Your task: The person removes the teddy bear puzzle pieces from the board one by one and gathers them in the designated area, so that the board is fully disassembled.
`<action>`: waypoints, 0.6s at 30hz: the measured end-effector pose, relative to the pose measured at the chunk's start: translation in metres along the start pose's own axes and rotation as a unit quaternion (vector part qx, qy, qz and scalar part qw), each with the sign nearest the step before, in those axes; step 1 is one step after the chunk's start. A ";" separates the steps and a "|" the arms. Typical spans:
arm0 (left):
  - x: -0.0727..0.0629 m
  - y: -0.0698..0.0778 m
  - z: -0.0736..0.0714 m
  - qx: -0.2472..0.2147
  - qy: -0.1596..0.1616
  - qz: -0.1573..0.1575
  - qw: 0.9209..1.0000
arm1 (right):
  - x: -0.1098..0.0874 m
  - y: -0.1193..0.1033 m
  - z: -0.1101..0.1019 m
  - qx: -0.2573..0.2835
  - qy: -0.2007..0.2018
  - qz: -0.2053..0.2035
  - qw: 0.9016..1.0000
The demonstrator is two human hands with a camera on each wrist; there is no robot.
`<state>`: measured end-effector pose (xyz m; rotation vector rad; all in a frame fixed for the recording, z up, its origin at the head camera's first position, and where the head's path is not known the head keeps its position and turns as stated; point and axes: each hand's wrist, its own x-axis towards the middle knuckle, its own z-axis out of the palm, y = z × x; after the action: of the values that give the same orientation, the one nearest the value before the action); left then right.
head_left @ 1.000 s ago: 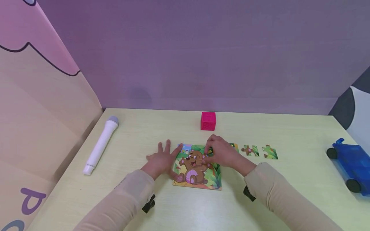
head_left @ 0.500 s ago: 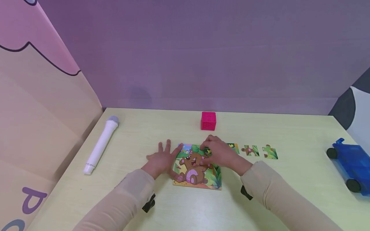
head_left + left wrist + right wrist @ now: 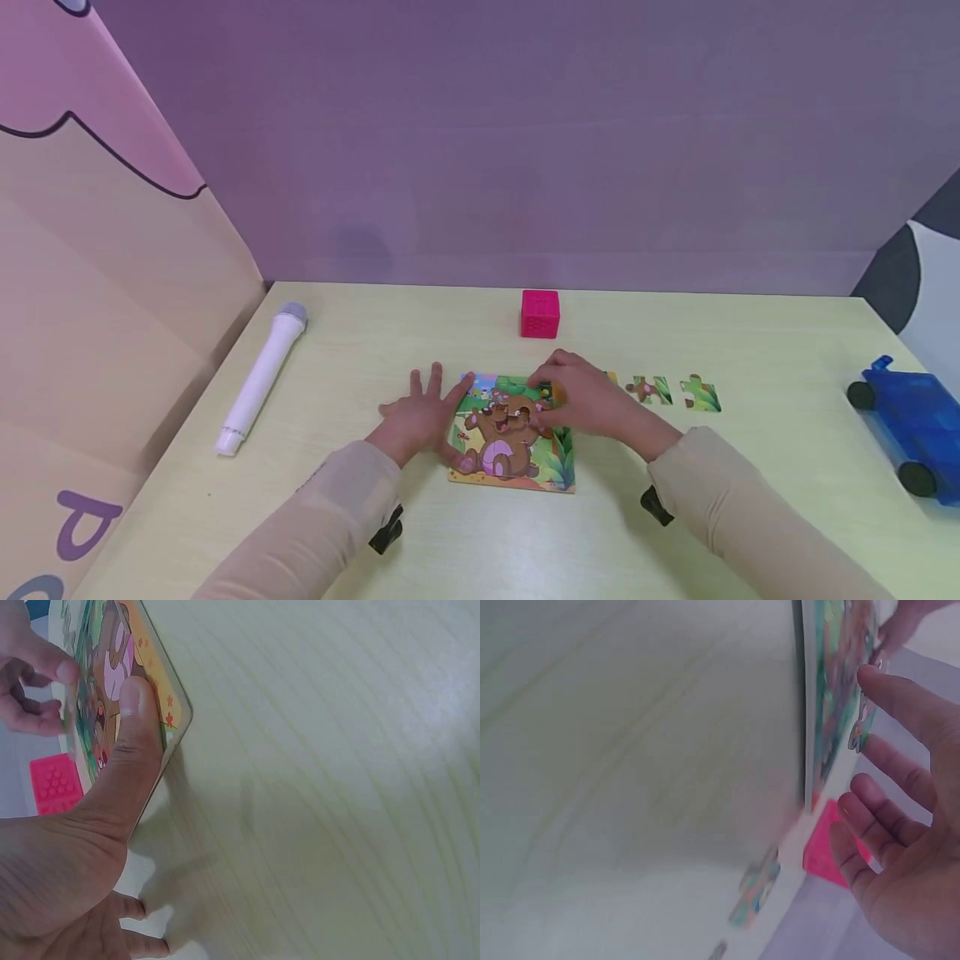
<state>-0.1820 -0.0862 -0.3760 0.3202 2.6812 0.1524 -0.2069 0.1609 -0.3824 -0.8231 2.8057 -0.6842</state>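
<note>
A bear jigsaw puzzle [image 3: 498, 458] in a flat board lies in the middle of the table. My left hand [image 3: 414, 421] steadies its left side with spread, straight fingers; in the left wrist view the thumb [image 3: 133, 742] rests on the picture near a corner. My right hand [image 3: 588, 400] is over the board's upper right part. Between its thumb and forefinger it pinches a puzzle piece [image 3: 861, 724], seen nearly edge-on and apart from the board in the right wrist view. The right hand hides part of the board's upper right corner in the head view.
Two loose pieces, one brown and green [image 3: 650, 390] and one mostly green [image 3: 701, 393], lie right of the board; another is mostly behind the right hand. Behind stands a pink cube [image 3: 540, 314]. A white toy microphone [image 3: 262, 379] lies left, a blue toy vehicle [image 3: 911, 429] right.
The right hand first shifted slightly left over the board, then back right with the piece, covering more of the nearest loose piece. The left hand has stayed in place.
</note>
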 end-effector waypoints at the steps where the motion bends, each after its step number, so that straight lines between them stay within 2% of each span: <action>1: 0.000 0.000 0.000 -0.002 0.000 0.001 1.000 | -0.003 0.002 -0.002 0.000 0.002 0.002 1.000; 7: -0.002 0.001 -0.002 -0.014 0.000 0.002 1.000 | -0.021 0.014 -0.017 -0.001 0.010 0.015 1.000; 18: -0.002 0.001 0.000 -0.018 0.003 0.003 1.000 | -0.064 0.037 -0.036 0.004 0.024 0.014 1.000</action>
<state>-0.1798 -0.0861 -0.3745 0.3169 2.6812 0.2035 -0.1806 0.2372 -0.3670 -0.7745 2.8501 -0.7194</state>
